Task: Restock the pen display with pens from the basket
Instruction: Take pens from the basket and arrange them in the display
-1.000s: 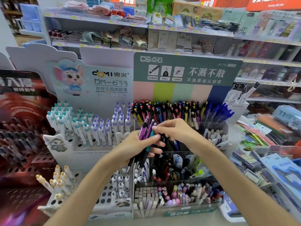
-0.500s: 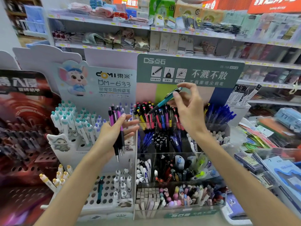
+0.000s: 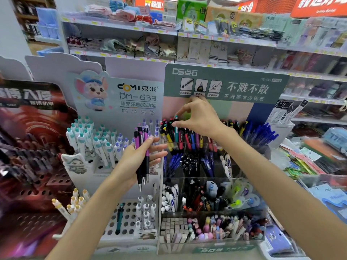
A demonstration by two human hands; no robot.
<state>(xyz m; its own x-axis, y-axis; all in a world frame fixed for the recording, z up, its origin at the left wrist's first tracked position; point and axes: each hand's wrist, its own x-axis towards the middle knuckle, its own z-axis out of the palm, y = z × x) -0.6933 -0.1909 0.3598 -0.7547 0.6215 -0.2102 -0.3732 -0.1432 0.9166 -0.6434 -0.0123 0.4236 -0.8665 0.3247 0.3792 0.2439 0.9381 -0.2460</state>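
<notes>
Right hand [image 3: 199, 117] pinches teal pen [image 3: 176, 128] upright among crowded pens [image 3: 189, 136]

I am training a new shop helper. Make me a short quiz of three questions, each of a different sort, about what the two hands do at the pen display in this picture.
1. True or false: the left hand holds nothing.
2. Which pen does the right hand pinch? A) teal pen B) yellow pen C) blue pen
3. Fill in: the teal pen stands in the ____ row of the clear pen display.

Key
1. False: it grips a bunch of purple pens, tips down.
2. A. Thumb and fingers close on its top end.
3. Top, among the mixed-colour pens.
</notes>
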